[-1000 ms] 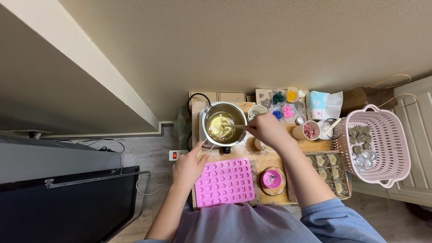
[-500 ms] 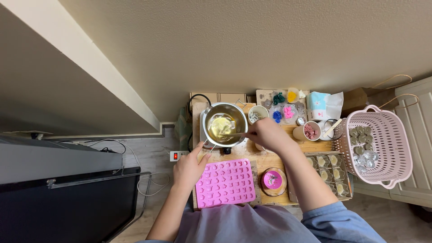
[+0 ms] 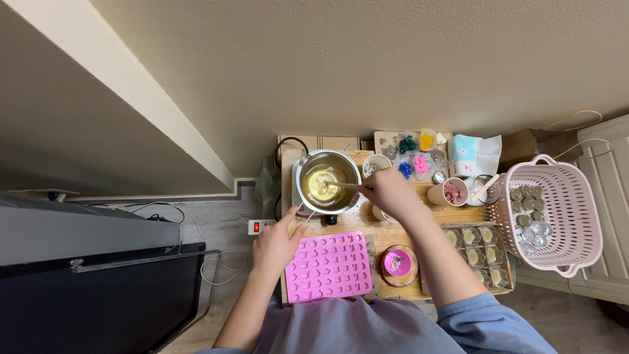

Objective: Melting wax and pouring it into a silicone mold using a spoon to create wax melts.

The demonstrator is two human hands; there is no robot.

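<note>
A metal pot (image 3: 327,182) with yellow liquid stands at the far left of a small wooden table (image 3: 393,233). My right hand (image 3: 388,191) is shut on a thin stirring stick (image 3: 341,185) whose tip is in the liquid. My left hand (image 3: 276,244) rests at the table's left edge, its fingers up at the pot's handle; whether they grip it I cannot tell. A pink silicone mould (image 3: 329,266) with many small cavities lies right of my left hand.
A round wooden dish with pink filling (image 3: 398,263), a tray of small filled cups (image 3: 481,252), cups and coloured pieces (image 3: 419,154) crowd the table. A pink plastic basket (image 3: 557,213) with small jars stands right. A power strip (image 3: 259,227) lies on the floor; a dark cabinet (image 3: 98,288) stands left.
My right hand has shifted slightly as the stick moves in the pot. My left hand stays by the pot's handle.
</note>
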